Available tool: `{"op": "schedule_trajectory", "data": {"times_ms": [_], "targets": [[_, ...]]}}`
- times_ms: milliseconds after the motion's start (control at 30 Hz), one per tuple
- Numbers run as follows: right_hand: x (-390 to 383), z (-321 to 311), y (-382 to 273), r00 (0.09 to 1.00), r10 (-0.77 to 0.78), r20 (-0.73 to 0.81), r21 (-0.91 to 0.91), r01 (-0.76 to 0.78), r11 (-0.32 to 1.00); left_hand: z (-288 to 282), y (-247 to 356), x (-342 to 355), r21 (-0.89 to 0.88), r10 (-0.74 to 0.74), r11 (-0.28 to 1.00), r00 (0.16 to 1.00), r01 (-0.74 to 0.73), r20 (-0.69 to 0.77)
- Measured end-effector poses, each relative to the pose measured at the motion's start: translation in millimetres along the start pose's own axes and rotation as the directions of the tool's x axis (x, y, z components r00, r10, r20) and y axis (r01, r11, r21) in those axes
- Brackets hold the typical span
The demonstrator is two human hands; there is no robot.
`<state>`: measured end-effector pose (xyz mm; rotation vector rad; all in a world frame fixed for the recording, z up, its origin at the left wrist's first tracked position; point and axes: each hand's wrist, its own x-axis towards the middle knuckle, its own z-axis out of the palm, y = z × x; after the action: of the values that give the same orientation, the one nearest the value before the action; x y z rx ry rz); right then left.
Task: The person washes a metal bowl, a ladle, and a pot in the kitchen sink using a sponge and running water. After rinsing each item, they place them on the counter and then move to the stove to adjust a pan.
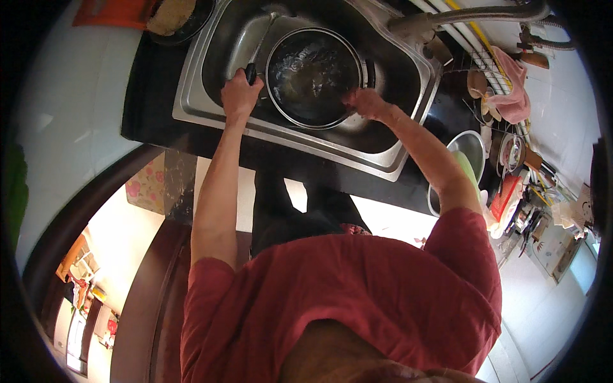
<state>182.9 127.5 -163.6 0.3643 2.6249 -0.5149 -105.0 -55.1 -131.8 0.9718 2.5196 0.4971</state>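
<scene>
A round metal pot (271, 101) with a dark inside stands in the sink, holding rippling water. My left hand (239, 96) is closed round a black handle (251, 72) at the pot's left side. A thin silvery strip (265, 38) runs up from there; whether it joins the handle I cannot tell. At the pot's lower right rim is my right hand (369, 104), fingers bunched and reaching just over the edge. Blur hides what those fingers grip. Another black handle (370, 73) sticks out on the pot's right side.
The steel sink (191, 105) is set in a black counter (148, 108). A faucet (472, 14) hangs over its upper right. Right of the sink stand a metal bowl (476, 137) and a wire rack of utensils. A dark pan (207, 14) with brown contents lies at upper left.
</scene>
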Motion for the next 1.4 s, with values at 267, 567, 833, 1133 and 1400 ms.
{"op": "schedule_trajectory", "data": {"times_ms": [267,567,833,1133,1400], "targets": [[40,1,15,0.677,0.736,0.012,0.949,0.224,-0.221,2,0,1,0.012,0.015,1.000,1.000,-0.015,-0.013],[144,-51,-41,0.728,0.556,-0.401,0.914,0.282,0.291,0,1,2,0.008,0.038,0.999,0.999,-0.038,-0.002],[82,-18,-46,0.724,0.680,-0.113,0.994,0.084,0.076,-3,3,-1,0.004,-0.005,1.000,1.000,0.005,0.013],[156,-31,-41,0.841,0.158,-0.517,0.021,-0.171,0.985,-3,5,1,-0.002,0.025,1.000,0.999,-0.025,0.030],[99,-20,-129,0.985,0.150,-0.084,0.843,-0.010,0.538,0,-1,1,0.030,0.011,0.999,1.000,-0.011,0.003]]}}
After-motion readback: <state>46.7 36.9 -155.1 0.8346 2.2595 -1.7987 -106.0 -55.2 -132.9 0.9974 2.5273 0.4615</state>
